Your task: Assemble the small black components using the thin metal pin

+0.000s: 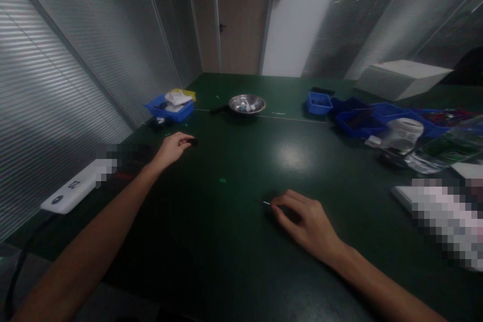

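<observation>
My left hand (174,148) reaches over the left part of the green table (241,161), its fingers closed on a small black object (192,141) whose kind I cannot make out. Lower and to the right, my right hand (304,216) rests close to the tabletop. Its thumb and forefinger pinch a thin piece with a shiny metal tip (266,203) that points left; the rest of it is hidden by the fingers. Between the hands lies a small green piece (223,180), flat on the table.
Farther back stands a shiny metal bowl (247,104) with small pieces inside. A blue bin (171,110) sits at the left; several blue bins (319,104) line the right, near a plastic bottle (449,148) and a white box (403,79). A white power strip (77,186) lies at the left edge.
</observation>
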{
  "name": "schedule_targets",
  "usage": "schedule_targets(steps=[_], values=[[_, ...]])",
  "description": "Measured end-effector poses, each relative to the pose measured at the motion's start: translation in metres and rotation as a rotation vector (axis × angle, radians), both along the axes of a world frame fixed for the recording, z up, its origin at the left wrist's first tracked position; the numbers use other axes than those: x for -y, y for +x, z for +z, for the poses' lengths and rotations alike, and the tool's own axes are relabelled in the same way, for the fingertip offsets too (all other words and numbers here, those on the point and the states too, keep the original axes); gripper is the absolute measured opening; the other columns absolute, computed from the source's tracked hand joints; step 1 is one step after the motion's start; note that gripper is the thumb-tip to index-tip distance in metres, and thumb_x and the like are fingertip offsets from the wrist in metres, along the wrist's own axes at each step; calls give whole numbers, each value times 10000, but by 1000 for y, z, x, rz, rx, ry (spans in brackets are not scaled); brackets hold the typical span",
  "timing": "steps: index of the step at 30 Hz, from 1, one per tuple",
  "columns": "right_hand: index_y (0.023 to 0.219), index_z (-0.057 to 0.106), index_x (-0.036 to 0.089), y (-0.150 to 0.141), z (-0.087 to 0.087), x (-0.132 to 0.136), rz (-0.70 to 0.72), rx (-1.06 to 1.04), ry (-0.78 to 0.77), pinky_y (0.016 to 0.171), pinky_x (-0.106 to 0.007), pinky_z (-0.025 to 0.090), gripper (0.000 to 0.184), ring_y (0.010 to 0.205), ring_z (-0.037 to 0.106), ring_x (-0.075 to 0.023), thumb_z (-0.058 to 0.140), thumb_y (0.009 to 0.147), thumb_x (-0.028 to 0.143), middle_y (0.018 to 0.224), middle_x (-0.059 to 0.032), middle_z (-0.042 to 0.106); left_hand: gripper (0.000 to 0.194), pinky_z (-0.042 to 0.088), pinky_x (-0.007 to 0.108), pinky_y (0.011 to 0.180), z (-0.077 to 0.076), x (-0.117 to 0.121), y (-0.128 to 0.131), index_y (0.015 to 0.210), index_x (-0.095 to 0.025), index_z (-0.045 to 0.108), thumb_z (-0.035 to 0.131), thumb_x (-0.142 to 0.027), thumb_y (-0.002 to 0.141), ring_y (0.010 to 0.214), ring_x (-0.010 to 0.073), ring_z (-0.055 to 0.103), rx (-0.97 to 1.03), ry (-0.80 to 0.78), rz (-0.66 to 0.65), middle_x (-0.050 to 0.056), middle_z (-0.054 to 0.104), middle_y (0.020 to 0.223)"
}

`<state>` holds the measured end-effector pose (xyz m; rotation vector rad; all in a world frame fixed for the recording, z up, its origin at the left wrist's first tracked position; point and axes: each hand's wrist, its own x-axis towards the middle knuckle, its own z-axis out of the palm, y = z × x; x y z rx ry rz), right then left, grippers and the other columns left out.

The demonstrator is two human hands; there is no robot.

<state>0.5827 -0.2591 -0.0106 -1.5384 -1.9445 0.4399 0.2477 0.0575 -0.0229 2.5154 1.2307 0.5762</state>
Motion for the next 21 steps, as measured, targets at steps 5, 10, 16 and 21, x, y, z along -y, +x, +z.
schedule_targets(steps=[5, 10, 16, 21], values=[[1033, 703, 218, 0, 1, 0, 5, -16, -13, 693, -290, 558, 217, 771, 680, -168, 501, 1039, 297, 956, -51, 693, 330, 440, 340, 865, 0, -12, -21, 1283, -66, 620, 567, -277, 1034, 949, 197, 543, 3, 75, 163, 45, 609, 1059], [1046, 705, 217, 0, 0, 0, -3, -14, -23, 651, -276, 554, 227, 764, 680, -169, 502, 1043, 316, 961, -56, 694, 288, 457, 320, 884, 29, 31, 18, 1216, -192, 684, 642, -362, 987, 1034, 202, 568, 0, 47, -158, 47, 637, 1158], [1035, 708, 219, -2, 2, -1, -17, -12, -9, 630, -267, 541, 219, 750, 681, -163, 506, 1038, 304, 952, -49, 698, 265, 460, 278, 702, 40, 85, 60, 1066, -219, 729, 726, -430, 906, 877, 185, 617, -111, -444, -602, 46, 668, 1029], [1038, 706, 216, -2, 1, -1, -7, -13, -12, 675, -287, 548, 217, 756, 679, -163, 505, 1041, 296, 952, -49, 694, 213, 451, 284, 729, 35, 85, 58, 996, -201, 712, 662, -403, 953, 898, 182, 602, -115, -412, -616, 54, 644, 1049]])
